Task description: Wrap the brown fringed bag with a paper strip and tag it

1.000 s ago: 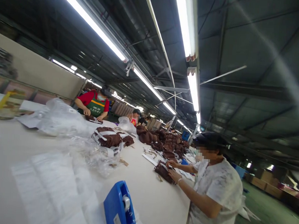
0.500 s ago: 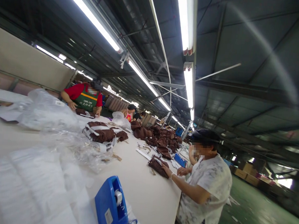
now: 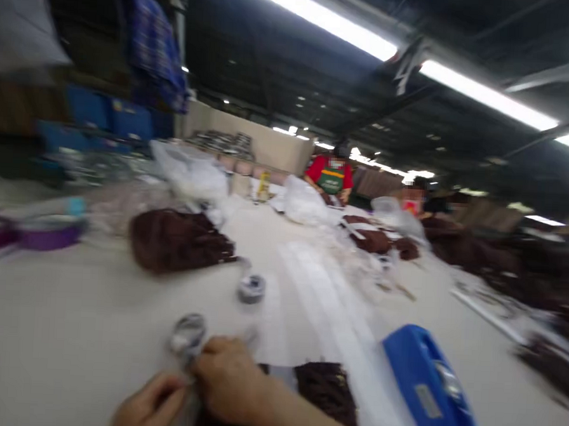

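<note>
The picture is smeared by motion. My left hand [image 3: 148, 404] and my right hand [image 3: 230, 380] meet at the bottom edge, both with fingers curled together around something small and blurred. A clear, shiny roll [image 3: 188, 334] lies just above my right knuckles, and whether they touch it I cannot tell. A brown garment [image 3: 323, 388] lies on the white table [image 3: 68, 329] under my right forearm. A grey tape roll [image 3: 250, 288] sits a little farther out.
A blue tape dispenser [image 3: 428, 387] stands at the right. A brown garment pile [image 3: 178, 239] lies ahead on the left, purple trays [image 3: 49, 232] at the far left, white strips [image 3: 319, 285] and plastic bags [image 3: 308, 205] beyond. A person in red [image 3: 332, 172] works at the far end.
The view has swung left and down from the ceiling and the co-worker in white. My two hands have come into view at the bottom, and that co-worker has left the picture.
</note>
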`<action>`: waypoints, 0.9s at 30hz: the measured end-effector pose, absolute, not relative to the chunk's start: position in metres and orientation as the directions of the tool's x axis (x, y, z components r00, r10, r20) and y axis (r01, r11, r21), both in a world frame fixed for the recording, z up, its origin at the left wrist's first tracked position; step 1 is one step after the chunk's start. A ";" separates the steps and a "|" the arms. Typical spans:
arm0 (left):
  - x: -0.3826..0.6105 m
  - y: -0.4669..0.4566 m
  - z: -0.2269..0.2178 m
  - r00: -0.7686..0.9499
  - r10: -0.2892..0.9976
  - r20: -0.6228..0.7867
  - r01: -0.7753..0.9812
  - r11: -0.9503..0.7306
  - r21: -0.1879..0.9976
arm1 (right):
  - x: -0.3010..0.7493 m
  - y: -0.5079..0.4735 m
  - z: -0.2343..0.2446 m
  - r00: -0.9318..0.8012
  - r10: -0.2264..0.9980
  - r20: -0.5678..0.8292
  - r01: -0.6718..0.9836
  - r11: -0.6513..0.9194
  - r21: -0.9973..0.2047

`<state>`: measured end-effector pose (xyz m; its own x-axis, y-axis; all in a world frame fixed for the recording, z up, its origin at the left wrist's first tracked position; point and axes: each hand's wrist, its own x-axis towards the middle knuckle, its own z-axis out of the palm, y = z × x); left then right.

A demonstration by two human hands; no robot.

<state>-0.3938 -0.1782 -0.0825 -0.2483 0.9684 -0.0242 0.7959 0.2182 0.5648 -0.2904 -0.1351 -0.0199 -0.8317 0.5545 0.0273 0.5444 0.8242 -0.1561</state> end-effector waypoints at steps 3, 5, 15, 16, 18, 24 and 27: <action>-0.446 -0.219 -0.065 -0.366 0.931 0.006 0.543 0.208 0.814 | -0.321 -0.138 -0.025 -0.841 0.540 -0.028 0.505 0.764 -0.401; -0.448 -0.224 -0.055 -0.418 0.908 -0.023 0.366 0.191 0.911 | -0.317 -0.133 -0.022 -0.846 0.532 -0.042 0.487 0.739 -0.466; -0.437 -0.218 -0.050 -0.419 0.903 -0.095 0.283 0.229 0.931 | -0.309 -0.127 -0.018 -0.859 0.508 -0.063 0.466 0.724 -0.508; -0.437 -0.218 -0.050 -0.425 0.900 -0.095 0.284 0.233 0.930 | -0.309 -0.127 -0.018 -0.861 0.505 -0.063 0.462 0.724 -0.512; -0.437 -0.219 -0.048 -0.436 0.895 -0.094 0.287 0.237 0.928 | -0.309 -0.126 -0.018 -0.863 0.502 -0.062 0.458 0.724 -0.516; -0.434 -0.217 -0.046 -0.438 0.897 -0.063 0.304 0.214 0.928 | -0.306 -0.125 -0.012 -0.859 0.507 -0.072 0.470 0.724 -0.504; -0.437 -0.216 -0.053 -0.439 0.898 -0.039 0.328 0.200 0.923 | -0.307 -0.126 -0.012 -0.860 0.505 -0.077 0.471 0.726 -0.501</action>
